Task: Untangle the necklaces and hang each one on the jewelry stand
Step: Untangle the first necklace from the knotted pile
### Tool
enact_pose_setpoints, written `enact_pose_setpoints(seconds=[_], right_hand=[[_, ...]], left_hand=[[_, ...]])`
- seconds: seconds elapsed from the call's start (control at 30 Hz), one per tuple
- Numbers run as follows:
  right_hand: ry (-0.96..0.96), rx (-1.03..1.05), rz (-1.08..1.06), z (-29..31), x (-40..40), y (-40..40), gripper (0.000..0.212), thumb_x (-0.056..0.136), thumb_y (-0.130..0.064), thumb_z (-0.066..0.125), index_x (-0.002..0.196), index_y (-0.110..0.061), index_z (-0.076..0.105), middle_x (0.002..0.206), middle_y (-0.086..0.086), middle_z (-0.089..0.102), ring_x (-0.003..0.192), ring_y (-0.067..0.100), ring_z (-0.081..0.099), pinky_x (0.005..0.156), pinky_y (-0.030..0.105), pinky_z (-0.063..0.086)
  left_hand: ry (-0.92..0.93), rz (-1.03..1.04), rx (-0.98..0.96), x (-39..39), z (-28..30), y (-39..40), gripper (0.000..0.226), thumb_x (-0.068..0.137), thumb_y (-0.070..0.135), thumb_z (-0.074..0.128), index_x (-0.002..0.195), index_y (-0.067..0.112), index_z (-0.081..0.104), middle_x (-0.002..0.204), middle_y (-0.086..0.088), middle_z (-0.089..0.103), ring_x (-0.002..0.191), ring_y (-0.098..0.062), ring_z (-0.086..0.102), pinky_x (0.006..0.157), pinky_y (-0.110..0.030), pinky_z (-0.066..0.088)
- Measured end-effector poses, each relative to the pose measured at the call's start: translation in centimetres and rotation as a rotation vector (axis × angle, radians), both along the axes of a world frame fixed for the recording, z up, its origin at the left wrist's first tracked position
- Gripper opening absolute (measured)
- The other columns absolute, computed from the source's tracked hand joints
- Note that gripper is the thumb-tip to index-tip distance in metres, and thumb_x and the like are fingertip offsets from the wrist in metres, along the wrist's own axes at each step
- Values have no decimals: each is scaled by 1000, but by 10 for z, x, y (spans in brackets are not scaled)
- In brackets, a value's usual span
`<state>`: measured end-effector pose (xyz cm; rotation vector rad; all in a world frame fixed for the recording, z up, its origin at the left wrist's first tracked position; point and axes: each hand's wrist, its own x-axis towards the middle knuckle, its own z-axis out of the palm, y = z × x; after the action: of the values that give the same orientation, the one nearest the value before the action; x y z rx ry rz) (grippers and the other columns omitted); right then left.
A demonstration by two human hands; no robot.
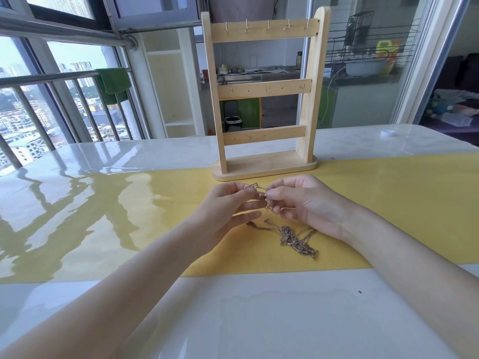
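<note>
Centrally, both hands work a chain [259, 189] lifted just above the yellow mat [388, 203] on the desk [77, 156]. The left hand [228, 203] pinches the chain between thumb and forefinger, and the right hand [298, 200] pinches it from the other side, fingertips nearly touching; holding it taut between two close pinches probably exposes a knot or clasp for picking apart. The chain trails down to the tangle [298, 242], which lies on the mat just below the right hand, near the wrist; leaving the bulk resting there likely keeps its weight off the strand being freed. The stand [264, 99] is upright just beyond the hands, its base on the mat's far edge, and every hook [267, 26] in view is bare, so no necklace is hung yet. How many necklaces form the tangle cannot be told, and the exact thing between the fingertips, clasp or bead, is too small to make out. A small white cap [387, 132] sits far right.
</note>
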<state>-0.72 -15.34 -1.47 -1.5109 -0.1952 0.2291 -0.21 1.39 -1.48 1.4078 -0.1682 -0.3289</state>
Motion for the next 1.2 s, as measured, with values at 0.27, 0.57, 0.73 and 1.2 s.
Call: enact_pose_setpoints(seconds=[0.27,0.57,0.73,1.2], right_hand=[[17,-21,10,-1,0,6,20,93,-9,50,73,-8,56,67,5,55,55,12,51,47,21,34],[21,72,12,0,-1,2,25,88,-11,60,109,2,61,83,10,64,49,11,53,41,16,34],[6,-4,-16,-2,-3,6,21,84,-8,66,104,-2,63,67,0,59,48,7,49,42,14,36],[-89,21,-101,1,-3,6,13,93,0,51,99,-9,58,71,4,63,42,10,47,36,17,30]], left_hand=[[6,37,-83,-5,0,-8,10,97,7,50,87,7,51,75,-6,64,66,-11,62,52,-16,49],[-123,4,89,-5,0,-3,11,93,10,57,83,12,56,66,0,59,53,-6,51,54,-15,45],[-198,-3,226,-5,-2,-1,10,90,9,61,81,11,59,62,1,56,55,-8,49,55,-16,42],[-111,26,171,-1,-3,0,5,87,12,66,88,16,64,75,6,62,71,-6,56,64,-20,47]])
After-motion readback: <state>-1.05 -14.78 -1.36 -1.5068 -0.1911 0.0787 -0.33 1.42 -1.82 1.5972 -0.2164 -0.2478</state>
